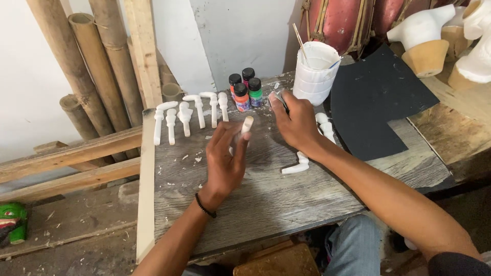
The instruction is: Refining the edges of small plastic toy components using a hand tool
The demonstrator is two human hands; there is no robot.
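Note:
My left hand (225,156) holds a small white-painted carved piece (245,125) upright over the grey wooden table (266,199). My right hand (296,122) reaches toward the paint bottles and grips a small dark thing (279,97) at its fingertips; what it is I cannot tell. Several white carved pieces (186,115) lie in a row at the table's back left. More white pieces (299,164) lie beside my right wrist.
Several small paint bottles (245,91) stand at the back. Next to them a white cup (315,71) holds a stick. A black sheet (376,97) covers the right side. Bamboo poles (92,71) lean at left. White carved figures (427,36) stand at the back right. A green mask (13,220) lies low left.

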